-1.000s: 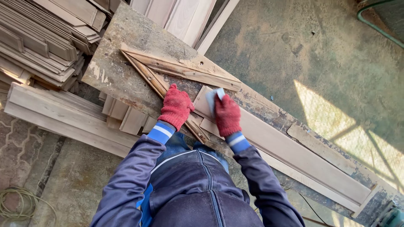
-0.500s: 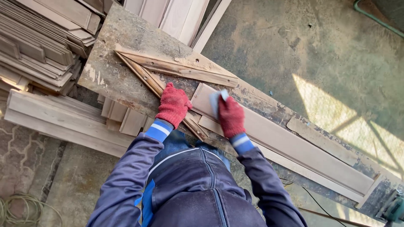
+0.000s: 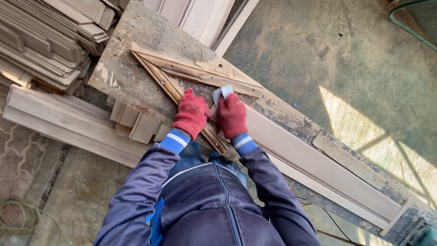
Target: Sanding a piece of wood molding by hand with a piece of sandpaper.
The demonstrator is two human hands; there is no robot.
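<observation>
A long pale moulded board [image 3: 314,159] lies along a worn, stained workbench [image 3: 136,41]. My right hand [image 3: 231,116], in a red knit glove, is closed on a folded sheet of grey sandpaper [image 3: 221,92] and presses it on the board's near-left end. My left hand [image 3: 191,114], also red-gloved, rests flat just left of it on a V-shaped wooden stop [image 3: 182,75] fixed to the bench. The board's end butts into that V.
Stacks of cut wooden mouldings [image 3: 41,41] fill the upper left, with longer planks [image 3: 68,123] leaning below the bench. Pale panels [image 3: 200,18] stand beyond the bench top. A coil of cord [image 3: 18,218] lies at the lower left, a green power tool [image 3: 425,234] at the lower right.
My right hand has slid the sandpaper leftward along the board toward its end near the V-shaped stop. My left hand has stayed in place.
</observation>
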